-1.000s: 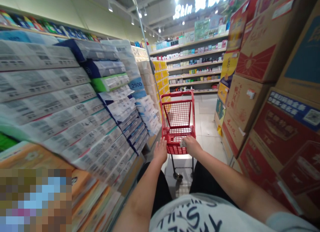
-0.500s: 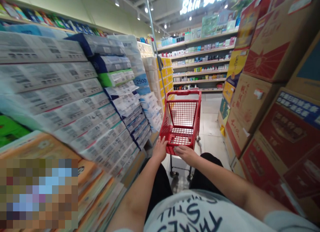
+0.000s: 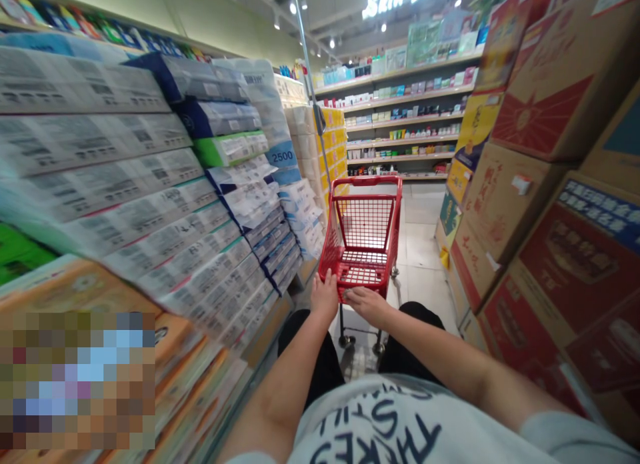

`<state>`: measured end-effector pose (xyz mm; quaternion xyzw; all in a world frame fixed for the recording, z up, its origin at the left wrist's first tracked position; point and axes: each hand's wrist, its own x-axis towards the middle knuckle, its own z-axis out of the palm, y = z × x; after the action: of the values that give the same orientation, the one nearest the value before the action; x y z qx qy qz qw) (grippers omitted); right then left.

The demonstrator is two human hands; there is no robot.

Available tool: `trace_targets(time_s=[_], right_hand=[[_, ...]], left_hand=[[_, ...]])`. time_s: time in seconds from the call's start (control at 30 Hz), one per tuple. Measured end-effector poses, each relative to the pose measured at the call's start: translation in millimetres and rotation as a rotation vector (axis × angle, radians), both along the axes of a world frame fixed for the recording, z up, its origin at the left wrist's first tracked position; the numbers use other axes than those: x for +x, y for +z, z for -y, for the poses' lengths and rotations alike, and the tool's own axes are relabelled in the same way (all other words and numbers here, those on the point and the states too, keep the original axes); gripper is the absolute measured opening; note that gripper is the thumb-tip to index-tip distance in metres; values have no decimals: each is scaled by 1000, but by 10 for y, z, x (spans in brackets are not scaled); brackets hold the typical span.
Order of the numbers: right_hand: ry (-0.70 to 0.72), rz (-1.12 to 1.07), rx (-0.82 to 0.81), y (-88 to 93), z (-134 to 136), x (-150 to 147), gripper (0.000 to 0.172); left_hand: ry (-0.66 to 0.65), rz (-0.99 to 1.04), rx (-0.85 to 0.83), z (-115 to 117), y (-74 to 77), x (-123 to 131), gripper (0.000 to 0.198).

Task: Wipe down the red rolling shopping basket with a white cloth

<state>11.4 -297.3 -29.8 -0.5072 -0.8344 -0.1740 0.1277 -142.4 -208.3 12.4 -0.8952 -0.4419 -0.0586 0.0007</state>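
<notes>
A red plastic shopping cart (image 3: 367,214) stands right in front of me, and no goods show in its mesh basket. At the basket's near left corner, my left hand (image 3: 326,295) grips the rim with its fingers bent over the edge. My right hand (image 3: 367,306) is on the near rim, a little right of the left one, its fingers closed over the edge. Part of the near rim is covered by the hands. The cart's far handle (image 3: 367,181) is raised, with neither hand on it.
Tall stacks of wrapped paper packs (image 3: 120,144) line the aisle's left side. Cardboard cartons (image 3: 515,191) are piled along the right. Shelves (image 3: 400,143) of small goods cross the far end. Pale floor tiles (image 3: 417,251) show right of the cart. A pole (image 3: 307,57) rises beyond it.
My left hand has turned slightly more upright at the basket corner. The right hand keeps its place on the rim. The view has shifted a little, and the cart sits slightly higher in it.
</notes>
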Motion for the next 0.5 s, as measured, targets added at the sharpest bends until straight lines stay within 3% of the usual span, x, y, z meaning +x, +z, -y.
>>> trace_targets(time_s=[0.17,0.33,0.5], right_hand=[[-69,-23,-88,-29,28,19,29],[36,-45,-21,-53,5,20,34],[-65,3,-89,-145,-22,32,25]], left_hand=[[-17,-13,-18,-57,-7,-39,60],[-15,-31,-19,-63,-12,-37,60],[-18,-28,-2,-62,-36,-35,61]])
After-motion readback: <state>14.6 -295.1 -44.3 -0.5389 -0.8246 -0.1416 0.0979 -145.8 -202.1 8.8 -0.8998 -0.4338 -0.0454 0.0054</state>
